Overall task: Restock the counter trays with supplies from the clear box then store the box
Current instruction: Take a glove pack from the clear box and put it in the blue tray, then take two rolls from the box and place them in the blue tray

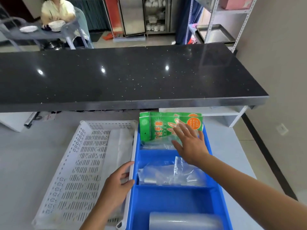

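A person's two bare hands work over side-by-side trays on a pale grey surface, below a black speckled counter (126,75). The right hand (189,145) is spread flat, fingers splayed and apart, its fingertips resting against green glove packs (159,128) that stand upright in the far compartment of a blue tray (214,193); it pinches nothing. Loose clear film lies at the foot of the packs. The left hand (116,185) curls loosely over the right rim of a white perforated tray (79,166), thumb on the blue tray's side of the rim and fingers on the inside, where the two trays meet. Crumpled clear bags (172,175) fill the blue tray's middle compartment, and a pale roll (184,220) lies in the near one, cut off by the frame's edge. The white tray sits just left of the blue one, touching it. In the far left background a seated person (57,9) is at a table with stacked plates (56,25).
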`<state>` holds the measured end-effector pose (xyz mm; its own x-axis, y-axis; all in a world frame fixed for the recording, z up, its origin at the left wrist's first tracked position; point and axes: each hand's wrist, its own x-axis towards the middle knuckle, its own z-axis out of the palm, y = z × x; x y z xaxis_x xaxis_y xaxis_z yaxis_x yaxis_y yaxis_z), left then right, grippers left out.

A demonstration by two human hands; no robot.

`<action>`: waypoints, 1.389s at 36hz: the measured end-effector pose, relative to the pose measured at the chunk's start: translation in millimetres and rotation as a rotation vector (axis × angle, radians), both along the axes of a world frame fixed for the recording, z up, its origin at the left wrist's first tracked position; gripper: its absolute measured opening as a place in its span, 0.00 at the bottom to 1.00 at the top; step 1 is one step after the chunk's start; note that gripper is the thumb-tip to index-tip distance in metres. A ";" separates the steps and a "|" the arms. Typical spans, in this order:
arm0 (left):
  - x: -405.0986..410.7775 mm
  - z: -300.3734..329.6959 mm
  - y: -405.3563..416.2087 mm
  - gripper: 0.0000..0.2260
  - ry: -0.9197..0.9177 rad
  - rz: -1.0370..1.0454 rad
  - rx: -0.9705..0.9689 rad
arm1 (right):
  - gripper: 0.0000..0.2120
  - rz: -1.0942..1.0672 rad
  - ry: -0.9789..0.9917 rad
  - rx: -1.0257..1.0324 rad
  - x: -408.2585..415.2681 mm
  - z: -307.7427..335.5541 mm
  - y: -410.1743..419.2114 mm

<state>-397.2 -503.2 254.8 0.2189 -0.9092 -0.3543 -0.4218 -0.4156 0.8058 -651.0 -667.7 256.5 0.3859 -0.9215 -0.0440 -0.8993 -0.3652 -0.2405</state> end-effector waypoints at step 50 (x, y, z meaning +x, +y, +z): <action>12.2 16.0 285.4 0.34 -0.280 0.345 0.048 | 0.29 0.431 -0.553 0.530 104.7 58.6 292.8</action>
<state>-385.1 -217.8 270.8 0.6004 -0.7497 -0.2783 -0.4509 -0.6048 0.6565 -546.3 -374.9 315.1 0.7880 -0.6021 -0.1285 -0.4135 -0.3631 -0.8349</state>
